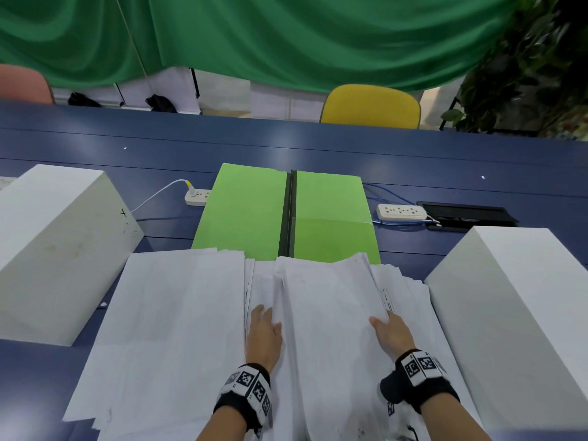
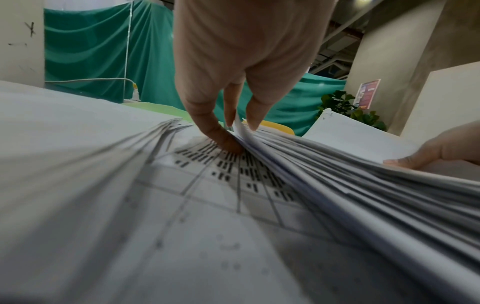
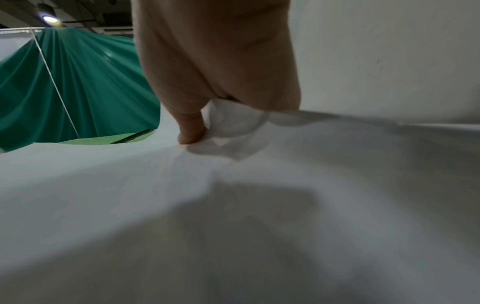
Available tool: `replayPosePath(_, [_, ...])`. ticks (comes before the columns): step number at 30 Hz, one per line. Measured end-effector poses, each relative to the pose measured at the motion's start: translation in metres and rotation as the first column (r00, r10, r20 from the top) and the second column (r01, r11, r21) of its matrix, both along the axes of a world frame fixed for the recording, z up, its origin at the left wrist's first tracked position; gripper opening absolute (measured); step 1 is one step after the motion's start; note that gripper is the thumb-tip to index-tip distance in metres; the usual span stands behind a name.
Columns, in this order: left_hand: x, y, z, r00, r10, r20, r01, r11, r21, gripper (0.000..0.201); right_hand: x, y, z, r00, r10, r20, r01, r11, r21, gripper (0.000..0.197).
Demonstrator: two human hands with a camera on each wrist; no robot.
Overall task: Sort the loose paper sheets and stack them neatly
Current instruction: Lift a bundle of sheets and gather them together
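Observation:
Loose white paper sheets (image 1: 178, 313) lie spread over the near half of the blue table (image 1: 318, 148). A thick bundle of sheets (image 1: 327, 313) bows up between my two hands. My left hand (image 1: 265, 313) holds the bundle's left edge; in the left wrist view my left hand (image 2: 241, 133) has its thumb (image 2: 228, 144) tucked under the fanned edges, on a printed sheet (image 2: 233, 185), with its fingers on top. My right hand (image 1: 383, 319) grips the bundle's right edge. In the right wrist view my right hand (image 3: 202, 135) has its thumb on top of the paper (image 3: 233, 195), the other fingers hidden beneath.
An open green folder (image 1: 251, 211) with a black spine lies just behind the papers. Big white boxes stand at the left (image 1: 54, 243) and right (image 1: 515, 313). Power strips (image 1: 197, 196) (image 1: 401, 212), cables and a black tray (image 1: 467, 214) lie farther back. A yellow chair (image 1: 370, 105) stands beyond the table.

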State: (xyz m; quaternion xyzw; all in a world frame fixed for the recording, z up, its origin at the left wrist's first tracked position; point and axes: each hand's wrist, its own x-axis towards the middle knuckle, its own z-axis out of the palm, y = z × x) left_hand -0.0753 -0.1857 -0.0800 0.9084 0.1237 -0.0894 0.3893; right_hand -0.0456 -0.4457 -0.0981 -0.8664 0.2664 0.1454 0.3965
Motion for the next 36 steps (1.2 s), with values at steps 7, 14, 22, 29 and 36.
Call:
replayPosePath(7, [-0.004,-0.010,0.011,0.987,-0.145,-0.071,0.153,0.980,0.126,0.045,-0.001,-0.001,0.002,1.000,0.026,0.013,-0.026,1.000,-0.009,0.042])
replayPosePath(14, [-0.005,-0.013,0.013,0.986,-0.151,-0.077,0.159,0.981,0.110,0.045,-0.001,-0.002,0.001,0.999,0.033,0.014,-0.033,0.999,0.001,0.043])
replayPosePath(22, [-0.005,-0.014,0.009,0.982,-0.185,-0.046,0.189,0.971,0.148,0.047,-0.002,-0.002,0.002,0.999,0.029,0.016,-0.029,0.999,0.015,0.043])
replayPosePath(29, [-0.005,-0.015,0.006,0.978,-0.200,-0.059,0.209,0.946,0.250,0.049,-0.002,-0.001,0.002,0.999,0.033,0.020,-0.033,0.999,0.015,0.043])
replayPosePath(36, [-0.006,-0.013,0.004,0.990,-0.142,-0.016,0.141,0.948,0.287,0.045,-0.002,-0.001,0.003,0.999,0.025,0.032,-0.026,1.000,0.013,0.042])
